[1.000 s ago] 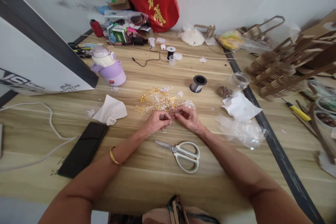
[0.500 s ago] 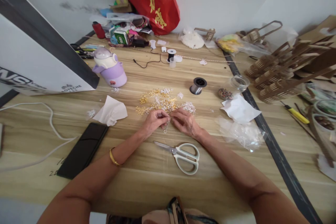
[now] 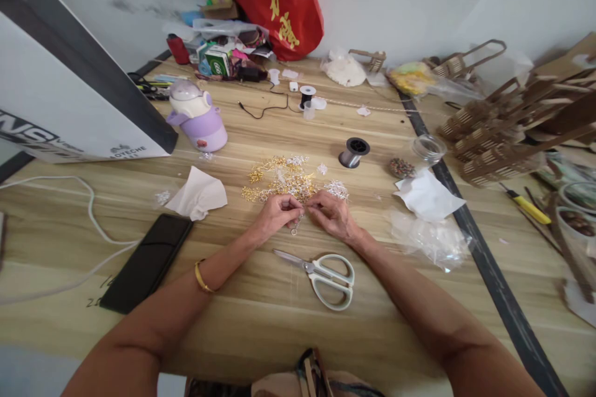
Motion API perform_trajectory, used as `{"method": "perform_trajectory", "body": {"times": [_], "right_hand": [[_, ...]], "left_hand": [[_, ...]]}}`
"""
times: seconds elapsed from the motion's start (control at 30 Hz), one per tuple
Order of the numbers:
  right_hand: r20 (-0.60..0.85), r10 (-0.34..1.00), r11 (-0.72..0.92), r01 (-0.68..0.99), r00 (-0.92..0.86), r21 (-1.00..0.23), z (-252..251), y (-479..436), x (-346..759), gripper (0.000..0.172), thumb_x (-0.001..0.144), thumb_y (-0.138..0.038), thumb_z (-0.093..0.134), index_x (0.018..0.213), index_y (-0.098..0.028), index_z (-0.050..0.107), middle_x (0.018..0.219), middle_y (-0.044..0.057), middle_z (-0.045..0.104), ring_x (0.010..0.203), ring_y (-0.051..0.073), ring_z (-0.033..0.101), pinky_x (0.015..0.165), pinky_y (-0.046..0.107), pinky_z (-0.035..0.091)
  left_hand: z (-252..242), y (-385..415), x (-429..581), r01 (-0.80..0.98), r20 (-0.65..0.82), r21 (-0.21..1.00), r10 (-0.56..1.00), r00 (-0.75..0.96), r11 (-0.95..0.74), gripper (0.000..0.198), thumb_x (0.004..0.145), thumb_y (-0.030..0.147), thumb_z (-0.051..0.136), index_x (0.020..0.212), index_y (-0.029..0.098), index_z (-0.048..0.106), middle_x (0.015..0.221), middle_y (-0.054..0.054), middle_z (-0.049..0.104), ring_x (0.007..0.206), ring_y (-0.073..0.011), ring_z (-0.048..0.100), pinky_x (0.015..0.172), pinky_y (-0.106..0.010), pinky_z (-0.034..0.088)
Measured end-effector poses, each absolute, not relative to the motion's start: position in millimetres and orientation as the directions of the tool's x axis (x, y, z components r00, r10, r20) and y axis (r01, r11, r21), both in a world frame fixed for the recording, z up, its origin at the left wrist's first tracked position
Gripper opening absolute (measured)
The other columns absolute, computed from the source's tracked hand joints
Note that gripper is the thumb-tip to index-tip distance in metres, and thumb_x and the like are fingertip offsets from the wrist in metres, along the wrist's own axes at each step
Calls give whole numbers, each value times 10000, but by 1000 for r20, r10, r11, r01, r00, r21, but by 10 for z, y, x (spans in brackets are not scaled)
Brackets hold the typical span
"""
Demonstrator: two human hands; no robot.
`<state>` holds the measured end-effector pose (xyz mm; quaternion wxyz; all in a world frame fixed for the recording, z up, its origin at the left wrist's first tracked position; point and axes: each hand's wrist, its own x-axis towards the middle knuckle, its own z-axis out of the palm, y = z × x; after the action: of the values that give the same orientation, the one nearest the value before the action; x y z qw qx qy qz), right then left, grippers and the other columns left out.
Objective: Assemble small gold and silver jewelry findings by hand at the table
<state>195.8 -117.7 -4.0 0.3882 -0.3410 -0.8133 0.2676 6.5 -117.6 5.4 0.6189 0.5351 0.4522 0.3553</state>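
My left hand [image 3: 280, 214] is closed in a pinch at the middle of the table, with a short silver keyring chain [image 3: 294, 229] hanging below its fingertips and ending in a small ring. Close against it, my right hand [image 3: 329, 214] has thumb and forefinger pinched near the chain's upper end; whatever lies between those fingertips is too small to make out. Just beyond both hands spreads a pile of gold and silver jewellery findings [image 3: 284, 180]. Silver pins [image 3: 337, 188] lie behind the right hand. Scissors [image 3: 316, 276] with pale handles rest in front of the hands, blades slightly apart.
A wire spool [image 3: 354, 152] stands behind the pile. To the right are a bead heap [image 3: 401, 167], a clear jar [image 3: 428, 150], white paper [image 3: 429, 195] and plastic bags [image 3: 433, 239]. On the left are a black phone [image 3: 146, 263], a tissue [image 3: 198, 193] and a purple bottle [image 3: 198, 121].
The camera view has shifted slightly. Both hands stay together over the same spot, the chain still hanging from the left, with only small finger movement.
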Motion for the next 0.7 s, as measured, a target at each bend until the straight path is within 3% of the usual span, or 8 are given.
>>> {"method": "perform_trajectory", "body": {"times": [0.7], "right_hand": [[457, 727, 658, 330, -513, -676, 0, -1181, 1945, 157, 933, -237, 472, 919, -190, 621, 821, 65, 616, 763, 172, 573, 695, 320, 474]], "left_hand": [[45, -1199, 64, 67, -155, 988, 919, 361, 140, 226, 705, 320, 692, 714, 110, 608, 521, 30, 545, 425, -62, 502, 418, -173, 433]]}}
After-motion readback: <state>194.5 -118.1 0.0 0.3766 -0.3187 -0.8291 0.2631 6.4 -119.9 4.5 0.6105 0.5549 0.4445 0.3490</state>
